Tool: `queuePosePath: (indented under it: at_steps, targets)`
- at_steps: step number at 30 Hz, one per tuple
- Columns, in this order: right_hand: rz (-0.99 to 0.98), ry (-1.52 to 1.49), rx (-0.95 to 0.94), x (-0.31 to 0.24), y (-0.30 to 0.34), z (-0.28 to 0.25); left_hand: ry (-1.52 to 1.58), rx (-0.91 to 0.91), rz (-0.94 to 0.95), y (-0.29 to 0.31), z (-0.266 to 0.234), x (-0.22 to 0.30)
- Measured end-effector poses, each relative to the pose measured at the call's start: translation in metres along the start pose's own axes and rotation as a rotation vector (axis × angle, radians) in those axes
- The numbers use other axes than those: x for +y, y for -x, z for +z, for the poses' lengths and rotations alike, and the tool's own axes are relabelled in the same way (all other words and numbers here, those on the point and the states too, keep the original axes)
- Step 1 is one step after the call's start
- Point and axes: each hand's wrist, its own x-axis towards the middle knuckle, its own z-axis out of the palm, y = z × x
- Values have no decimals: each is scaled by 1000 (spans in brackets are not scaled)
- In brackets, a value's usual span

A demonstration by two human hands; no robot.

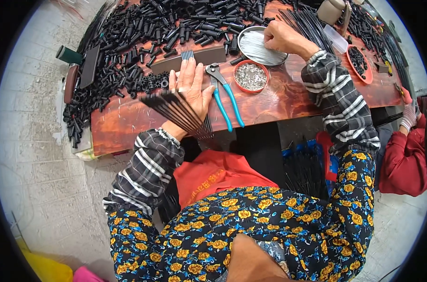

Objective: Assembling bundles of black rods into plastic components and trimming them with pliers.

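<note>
My left hand (191, 87) lies nearly flat on the table, fingers straight and close together, pressing on a bundle of thin dark rods (176, 112). The rods fan out across my wrist, and a row of thin grey strips (187, 54) pokes out beyond the fingertips. How the rods run beneath the palm is hidden. Over a round metal dish (243, 50), my right hand (280, 38) has its fingers bent and pinched into a heap of thin silvery wires (258, 43). Pliers with blue handles (226, 101) lie right of my left hand.
A red-rimmed bowl of small metal bits (251, 76) stands below the dish. Black tubular parts (166, 23) are piled across the far side. An orange tray (359, 66) holds small black parts. At the right, a co-worker's gloved hand (408, 113) shows beside a red sleeve.
</note>
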Motion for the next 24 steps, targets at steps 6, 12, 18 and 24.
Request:
queuePosePath:
  at_steps: [6, 12, 18, 24]
  targets:
    - [23, -45, -37, -3, 6, -2, -11, -30, -24, -1, -6, 4]
    - [29, -49, 55, 2, 3, 0, 4, -37, -23, -2, -6, 4]
    - [-54, 146, 178, -26, -1, -18, 7, -31, -23, -1, -7, 3]
    - [-228, -180, 47, -89, -27, 8, 0, -38, -30, -2, -7, 5]
